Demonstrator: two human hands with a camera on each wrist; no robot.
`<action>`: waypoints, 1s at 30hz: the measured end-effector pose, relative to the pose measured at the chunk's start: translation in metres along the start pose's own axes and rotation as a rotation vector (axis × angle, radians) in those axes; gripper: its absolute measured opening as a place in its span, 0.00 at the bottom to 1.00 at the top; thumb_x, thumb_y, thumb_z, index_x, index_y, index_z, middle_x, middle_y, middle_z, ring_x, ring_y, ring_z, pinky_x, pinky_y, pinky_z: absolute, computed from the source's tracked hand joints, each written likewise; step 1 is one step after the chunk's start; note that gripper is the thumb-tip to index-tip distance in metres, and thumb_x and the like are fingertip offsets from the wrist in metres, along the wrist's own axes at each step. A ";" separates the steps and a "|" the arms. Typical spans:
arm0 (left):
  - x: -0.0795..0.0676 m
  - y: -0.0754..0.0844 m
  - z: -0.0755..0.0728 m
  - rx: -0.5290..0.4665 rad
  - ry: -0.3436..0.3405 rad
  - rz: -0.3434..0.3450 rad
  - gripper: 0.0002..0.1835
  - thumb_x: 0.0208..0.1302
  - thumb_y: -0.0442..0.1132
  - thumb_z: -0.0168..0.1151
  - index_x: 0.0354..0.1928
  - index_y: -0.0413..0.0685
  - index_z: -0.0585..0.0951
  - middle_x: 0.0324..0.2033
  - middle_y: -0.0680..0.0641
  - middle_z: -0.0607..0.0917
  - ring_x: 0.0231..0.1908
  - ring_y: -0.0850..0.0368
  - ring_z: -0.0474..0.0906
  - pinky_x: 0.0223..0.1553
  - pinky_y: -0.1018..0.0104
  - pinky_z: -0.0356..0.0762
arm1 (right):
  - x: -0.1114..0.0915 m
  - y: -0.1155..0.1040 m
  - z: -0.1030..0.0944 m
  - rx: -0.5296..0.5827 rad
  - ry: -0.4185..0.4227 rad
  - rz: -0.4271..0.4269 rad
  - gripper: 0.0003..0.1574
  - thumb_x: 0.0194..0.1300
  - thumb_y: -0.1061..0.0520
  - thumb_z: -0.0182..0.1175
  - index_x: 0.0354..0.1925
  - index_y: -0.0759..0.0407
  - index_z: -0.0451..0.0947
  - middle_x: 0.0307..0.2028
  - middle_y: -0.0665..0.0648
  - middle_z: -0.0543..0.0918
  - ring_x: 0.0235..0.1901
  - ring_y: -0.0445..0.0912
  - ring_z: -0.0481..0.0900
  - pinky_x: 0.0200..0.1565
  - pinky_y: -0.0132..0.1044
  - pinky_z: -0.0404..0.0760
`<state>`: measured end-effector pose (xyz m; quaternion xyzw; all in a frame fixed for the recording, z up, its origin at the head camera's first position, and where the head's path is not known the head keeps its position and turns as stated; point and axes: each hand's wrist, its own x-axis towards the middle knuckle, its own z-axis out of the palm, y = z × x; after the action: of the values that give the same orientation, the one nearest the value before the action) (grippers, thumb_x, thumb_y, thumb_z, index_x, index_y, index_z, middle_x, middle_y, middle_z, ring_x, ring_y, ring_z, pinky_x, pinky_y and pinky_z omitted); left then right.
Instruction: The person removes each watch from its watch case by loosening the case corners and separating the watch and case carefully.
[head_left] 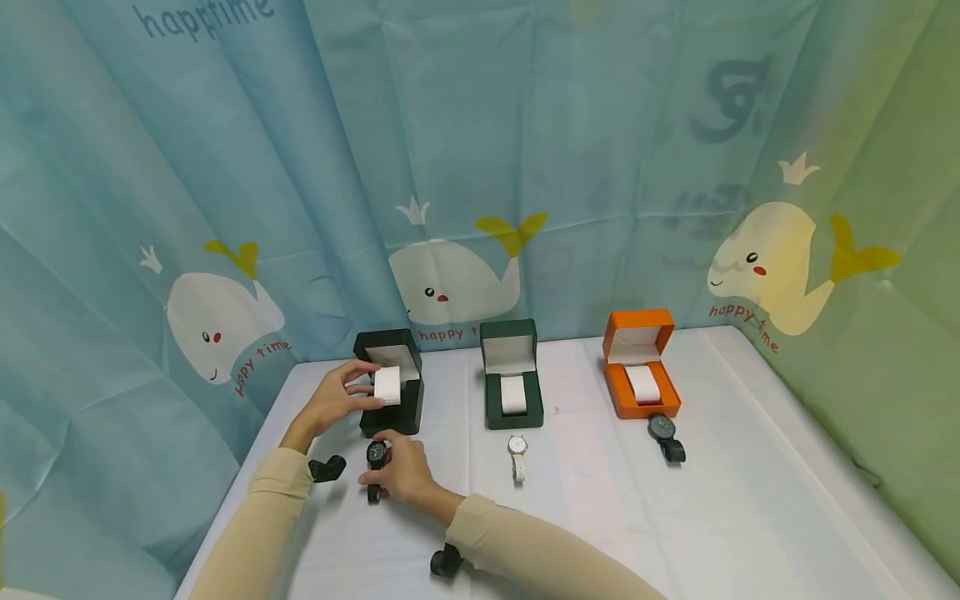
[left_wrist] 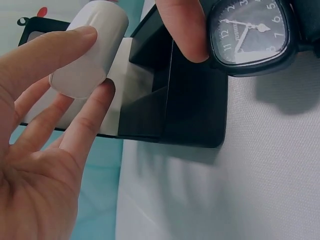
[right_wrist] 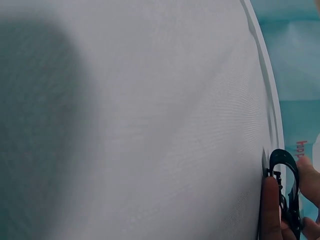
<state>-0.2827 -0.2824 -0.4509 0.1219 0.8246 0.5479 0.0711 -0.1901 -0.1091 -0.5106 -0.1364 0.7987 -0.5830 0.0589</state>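
Observation:
My left hand (head_left: 333, 402) pinches a white watch cushion (head_left: 387, 386) between thumb and fingers, over the open black watch box (head_left: 411, 410). In the left wrist view the cushion (left_wrist: 90, 55) is tilted, and the compartment of the box (left_wrist: 197, 105) shows beside it. Just in front of that box, my right hand (head_left: 408, 473) grips a black watch (head_left: 377, 452) between thumb and fingers. Its squarish dial (left_wrist: 250, 32) with white numerals faces the left wrist camera. The right wrist view catches the strap (right_wrist: 284, 155) curved in a loop between the fingers.
An open green watch box (head_left: 492, 412) holds a white cushion, with a white-strapped watch (head_left: 517, 450) before it. At the right, an open orange box (head_left: 618, 392) has a dark watch (head_left: 662, 429) lying before it. A whale-print curtain (head_left: 600, 167) hangs behind the white table (head_left: 585, 517).

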 end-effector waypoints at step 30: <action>0.003 -0.003 0.000 0.015 -0.002 -0.040 0.36 0.58 0.29 0.75 0.68 0.36 0.70 0.69 0.31 0.70 0.59 0.32 0.78 0.52 0.53 0.84 | 0.013 -0.001 -0.007 -0.389 -0.034 0.016 0.36 0.50 0.45 0.83 0.52 0.62 0.85 0.43 0.59 0.77 0.41 0.47 0.74 0.44 0.34 0.76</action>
<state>-0.2857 -0.2830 -0.4534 0.1063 0.8308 0.5402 0.0819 -0.2037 -0.1071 -0.5064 -0.1487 0.8963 -0.4149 0.0498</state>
